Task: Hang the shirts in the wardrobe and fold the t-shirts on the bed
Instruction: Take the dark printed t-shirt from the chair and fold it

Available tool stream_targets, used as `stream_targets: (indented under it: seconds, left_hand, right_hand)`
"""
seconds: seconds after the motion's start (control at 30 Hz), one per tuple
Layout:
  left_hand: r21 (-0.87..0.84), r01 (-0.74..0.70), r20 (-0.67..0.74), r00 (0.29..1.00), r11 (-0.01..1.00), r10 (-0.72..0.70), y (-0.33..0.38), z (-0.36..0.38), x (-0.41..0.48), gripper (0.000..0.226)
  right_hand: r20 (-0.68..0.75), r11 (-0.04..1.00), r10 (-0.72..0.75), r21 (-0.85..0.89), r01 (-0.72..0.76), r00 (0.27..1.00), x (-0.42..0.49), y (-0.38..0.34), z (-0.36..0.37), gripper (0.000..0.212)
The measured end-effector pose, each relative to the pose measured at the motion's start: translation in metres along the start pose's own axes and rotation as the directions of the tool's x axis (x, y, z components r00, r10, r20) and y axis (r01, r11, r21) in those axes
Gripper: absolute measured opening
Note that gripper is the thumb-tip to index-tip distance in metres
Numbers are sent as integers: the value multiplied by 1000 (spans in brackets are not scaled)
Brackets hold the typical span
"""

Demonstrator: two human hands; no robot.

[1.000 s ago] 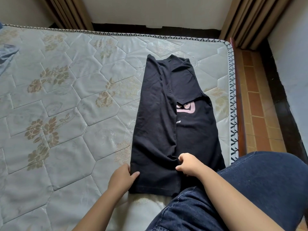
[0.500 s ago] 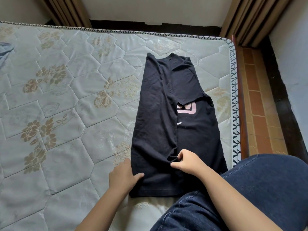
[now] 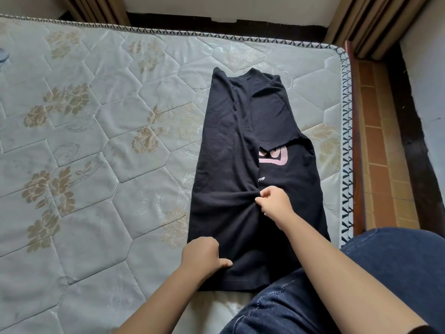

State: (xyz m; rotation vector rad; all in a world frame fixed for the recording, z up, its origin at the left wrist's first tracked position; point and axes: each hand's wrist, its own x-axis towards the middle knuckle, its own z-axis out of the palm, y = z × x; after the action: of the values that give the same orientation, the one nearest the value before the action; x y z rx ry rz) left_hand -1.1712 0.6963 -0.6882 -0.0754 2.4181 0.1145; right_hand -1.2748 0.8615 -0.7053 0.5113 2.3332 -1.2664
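Observation:
A black t-shirt (image 3: 231,150) with a pink print lies lengthwise on the bed, near the right edge of the mattress (image 3: 96,145). Its left side and a sleeve are folded inward over the middle. My right hand (image 3: 273,202) pinches the inner folded edge about a third of the way up from the hem, and the cloth bunches there. My left hand (image 3: 203,255) grips the shirt's lower left corner, thumb on top of the fabric. My knee in blue jeans (image 3: 361,285) covers the shirt's lower right corner.
The quilted mattress with a floral pattern stretches far to the left. A bit of blue-grey cloth (image 3: 3,55) shows at the left edge. A wooden bed frame (image 3: 355,145) and brick-tiled floor (image 3: 378,150) run along the right. Curtains (image 3: 375,22) hang at the back.
My right hand has moved up the shirt along the folded edge, pulling the cloth into a bunch. My left hand stays at the lower left corner.

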Motion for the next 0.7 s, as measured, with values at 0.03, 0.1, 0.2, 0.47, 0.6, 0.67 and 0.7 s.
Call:
stream_targets:
  seconds: [0.03, 0.1, 0.2, 0.47, 0.6, 0.67, 0.7]
  left_hand:
    - [13, 2, 6, 1000, 1000, -2, 1, -2, 0, 52]
    - [46, -2, 8, 1000, 999, 2, 4, -4, 1, 52]
    - [59, -16, 36, 999, 998, 14, 6, -7, 4, 52]
    - [-309, 7, 148, 988, 951, 41, 5, -36, 27, 48]
    - [-520, 25, 238, 964, 854, 117, 9, -43, 38, 46]
    - [-430, 11, 271, 955, 903, 118, 13, -42, 41, 45]
    - [-376, 3, 276, 955, 926, 109, 15, -40, 43, 45]
  right_hand:
    - [11, 1000, 6, -4, -6, 1000, 1, 2, -1, 16]
    - [28, 1000, 23, 7, -24, 999, 1, 4, -3, 16]
    - [53, 988, 67, 134, -74, 996, 4, 2, -2, 27]
    - [-65, 996, 69, -50, -73, 995, 19, -15, 4, 28]
    - [-65, 999, 13, -32, -15, 998, 27, -31, 0, 16]
    - [-89, 996, -54, 65, 60, 995, 34, -38, -4, 17]
    - [-94, 993, -75, 84, 83, 993, 36, -41, -7, 17]
